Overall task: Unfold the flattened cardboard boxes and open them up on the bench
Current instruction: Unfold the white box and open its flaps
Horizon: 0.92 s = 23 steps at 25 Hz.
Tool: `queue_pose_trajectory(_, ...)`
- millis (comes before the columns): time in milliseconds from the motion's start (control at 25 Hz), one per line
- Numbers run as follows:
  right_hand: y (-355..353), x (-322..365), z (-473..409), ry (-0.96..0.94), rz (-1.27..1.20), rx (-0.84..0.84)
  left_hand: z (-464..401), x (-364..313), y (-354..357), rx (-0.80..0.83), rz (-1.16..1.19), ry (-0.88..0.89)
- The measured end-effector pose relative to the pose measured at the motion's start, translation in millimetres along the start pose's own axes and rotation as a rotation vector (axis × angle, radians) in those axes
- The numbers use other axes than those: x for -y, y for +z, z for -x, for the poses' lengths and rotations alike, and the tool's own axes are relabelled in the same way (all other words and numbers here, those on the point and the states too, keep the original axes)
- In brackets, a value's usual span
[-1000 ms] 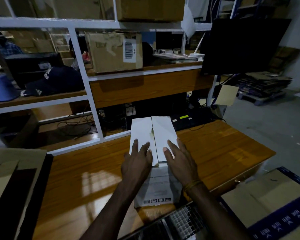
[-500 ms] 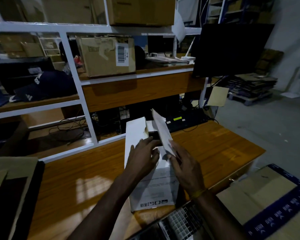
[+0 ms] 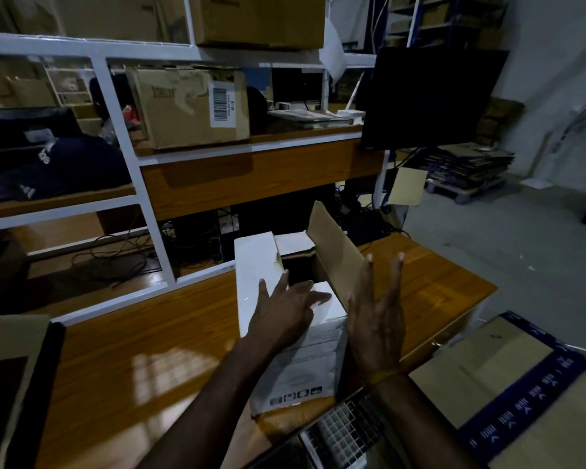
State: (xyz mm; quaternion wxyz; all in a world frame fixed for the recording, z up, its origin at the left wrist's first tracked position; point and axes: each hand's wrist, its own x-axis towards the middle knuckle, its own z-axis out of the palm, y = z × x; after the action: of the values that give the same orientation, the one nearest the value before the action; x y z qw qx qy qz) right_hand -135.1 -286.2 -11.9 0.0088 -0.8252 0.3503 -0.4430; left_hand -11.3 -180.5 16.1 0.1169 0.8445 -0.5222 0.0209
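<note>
A white cardboard box point(image 3: 285, 319) is stood on the wooden table point(image 3: 149, 350), its right flap point(image 3: 335, 252) raised toward 1 o'clock and its left flap point(image 3: 255, 265) laid flat. The near flap is pressed by the left hand point(image 3: 285, 316) with fingers spread straight, while the right hand point(image 3: 378, 319) is held open just beside the raised flap. A brown carton point(image 3: 190, 106) is seen on the shelf at 11 o'clock.

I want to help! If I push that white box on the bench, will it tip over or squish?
The white box looks like thin cardboard with its right flap standing up, so it probably slides easily and feels light. Open on top, it may flex if squeezed. It lies low and long on the bench, so tipping seems unlikely.
</note>
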Motion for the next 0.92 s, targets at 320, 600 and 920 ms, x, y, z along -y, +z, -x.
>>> queue_pose_trajectory(320, 7, -17, 2, 0.048, 0.221, 0.271, 2, 3, 1, -0.030, 0.072, 0.000)
queue_pose_trajectory(600, -4, 3, 0, -0.045, 0.135, 0.548, -1, 3, 8, -0.125, 0.080, 0.014)
queue_pose_trajectory(920, 3, 1, 2, 0.061, -0.047, 0.573, 4, 2, 20, -0.362, 0.070, -0.090)
